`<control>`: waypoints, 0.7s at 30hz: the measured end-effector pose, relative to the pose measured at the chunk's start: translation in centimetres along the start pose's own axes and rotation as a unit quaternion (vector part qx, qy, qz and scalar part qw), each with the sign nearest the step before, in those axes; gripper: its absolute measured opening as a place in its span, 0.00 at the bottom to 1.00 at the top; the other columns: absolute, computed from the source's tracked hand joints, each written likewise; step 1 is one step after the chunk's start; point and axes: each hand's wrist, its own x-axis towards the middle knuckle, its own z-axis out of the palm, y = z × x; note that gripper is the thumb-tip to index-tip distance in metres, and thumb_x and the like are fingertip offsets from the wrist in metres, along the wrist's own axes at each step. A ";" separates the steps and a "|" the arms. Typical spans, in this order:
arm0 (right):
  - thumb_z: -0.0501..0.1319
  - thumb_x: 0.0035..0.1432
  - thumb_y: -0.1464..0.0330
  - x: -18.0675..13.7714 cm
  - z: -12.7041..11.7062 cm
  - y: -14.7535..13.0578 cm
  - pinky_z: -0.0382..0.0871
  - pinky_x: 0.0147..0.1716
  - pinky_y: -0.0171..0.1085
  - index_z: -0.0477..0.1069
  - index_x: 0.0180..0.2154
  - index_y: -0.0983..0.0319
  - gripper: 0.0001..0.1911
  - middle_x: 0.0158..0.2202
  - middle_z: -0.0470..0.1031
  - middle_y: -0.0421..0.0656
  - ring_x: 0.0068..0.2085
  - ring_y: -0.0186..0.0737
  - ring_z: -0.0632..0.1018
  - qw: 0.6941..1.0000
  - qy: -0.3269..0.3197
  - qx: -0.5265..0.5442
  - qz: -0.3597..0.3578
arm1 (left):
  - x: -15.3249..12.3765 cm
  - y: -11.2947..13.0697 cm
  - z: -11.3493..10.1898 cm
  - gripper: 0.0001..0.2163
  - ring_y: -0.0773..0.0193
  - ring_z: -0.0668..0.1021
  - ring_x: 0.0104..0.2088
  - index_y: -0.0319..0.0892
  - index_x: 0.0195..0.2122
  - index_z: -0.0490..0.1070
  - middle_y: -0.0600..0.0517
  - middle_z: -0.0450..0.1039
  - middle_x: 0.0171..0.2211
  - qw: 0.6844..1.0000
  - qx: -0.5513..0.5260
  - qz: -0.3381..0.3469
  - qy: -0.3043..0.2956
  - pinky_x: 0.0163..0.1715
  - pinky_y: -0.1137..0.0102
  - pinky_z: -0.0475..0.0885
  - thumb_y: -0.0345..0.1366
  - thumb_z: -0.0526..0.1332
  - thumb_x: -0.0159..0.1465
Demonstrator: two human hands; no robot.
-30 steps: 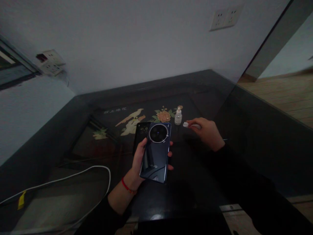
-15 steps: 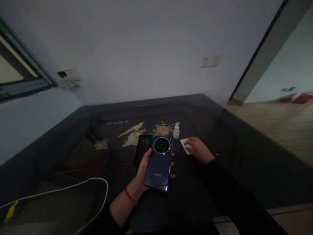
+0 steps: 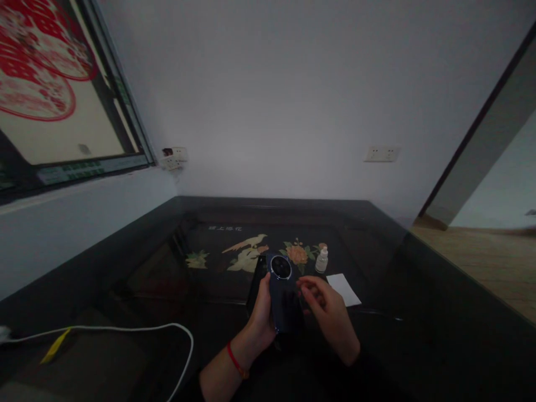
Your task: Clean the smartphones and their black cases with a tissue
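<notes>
My left hand (image 3: 262, 312) grips a dark blue phone (image 3: 283, 298) by its left edge, back side up, with the round camera ring facing me. My right hand (image 3: 329, 312) is at the phone's right edge, fingers curled against it. A black phone case (image 3: 256, 279) lies on the table just behind the phone, mostly hidden by it. A white square of paper (image 3: 344, 289) lies flat on the table to the right of my hands. A small clear dropper bottle (image 3: 321, 260) stands upright behind the paper.
The dark lacquered table (image 3: 419, 301) has a painted bird and flower panel (image 3: 251, 254). A white cable (image 3: 125, 329) curves over its left front. Wall sockets (image 3: 382, 153) sit on the back wall. A window frame is at the left, a doorway at the right.
My right hand left the white paper on the table and came over to the phone's right edge. The camera view tilted up, so the hands sit lower in the picture.
</notes>
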 end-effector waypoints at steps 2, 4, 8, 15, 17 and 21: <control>0.57 0.61 0.63 -0.1 0.8 -0.6 0.77 0.28 0.39 0.70 0.49 0.61 0.16 0.42 0.78 0.47 0.34 0.42 0.81 1.000 -0.010 -0.010 -0.005 | 0.0 0.2 -0.1 0.22 0.56 0.81 0.35 0.35 0.37 0.75 0.45 0.79 0.29 1.000 -0.009 -0.001 0.017 0.38 0.66 0.74 0.51 0.52 0.65; 0.61 0.58 0.64 -0.1 1.5 -1.1 0.78 0.35 0.43 0.67 0.54 0.60 0.22 0.44 0.78 0.48 0.38 0.45 0.81 0.999 -0.018 -0.028 -0.009 | -0.1 0.3 0.0 0.22 0.55 0.81 0.38 0.35 0.39 0.75 0.44 0.79 0.32 1.000 -0.017 -0.007 0.020 0.40 0.66 0.73 0.51 0.55 0.64; 0.63 0.55 0.63 -0.1 2.7 -1.6 0.76 0.42 0.47 0.60 0.59 0.61 0.31 0.45 0.77 0.49 0.42 0.48 0.80 0.999 -0.024 -0.009 0.032 | -0.5 0.2 0.4 0.20 0.59 0.78 0.48 0.46 0.57 0.68 0.48 0.76 0.49 0.999 -0.019 0.047 -0.006 0.47 0.70 0.70 0.39 0.61 0.63; 0.58 0.56 0.63 1.4 1.7 0.9 0.75 0.44 0.47 0.49 0.64 0.62 0.36 0.48 0.76 0.50 0.48 0.48 0.78 0.970 0.020 0.199 0.141 | 0.9 0.7 -0.7 0.28 0.61 0.76 0.50 0.48 0.67 0.49 0.46 0.68 0.58 0.970 0.184 0.157 -0.035 0.47 0.69 0.70 0.43 0.53 0.67; 0.61 0.54 0.61 1.9 0.8 1.6 0.76 0.36 0.44 0.46 0.65 0.61 0.41 0.44 0.79 0.48 0.40 0.47 0.81 0.936 -0.001 0.290 0.198 | 2.0 1.6 -1.8 0.28 0.62 0.79 0.39 0.46 0.67 0.48 0.44 0.73 0.51 0.889 0.391 0.239 -0.010 0.39 0.67 0.73 0.46 0.49 0.68; 0.66 0.49 0.60 2.2 -0.7 2.3 0.74 0.29 0.38 0.52 0.64 0.58 0.43 0.38 0.80 0.43 0.30 0.41 0.80 0.895 -0.005 0.371 0.245 | 3.8 4.2 -4.7 0.17 0.57 0.77 0.41 0.43 0.53 0.69 0.46 0.75 0.41 0.806 0.503 0.299 0.083 0.50 0.58 0.68 0.38 0.57 0.63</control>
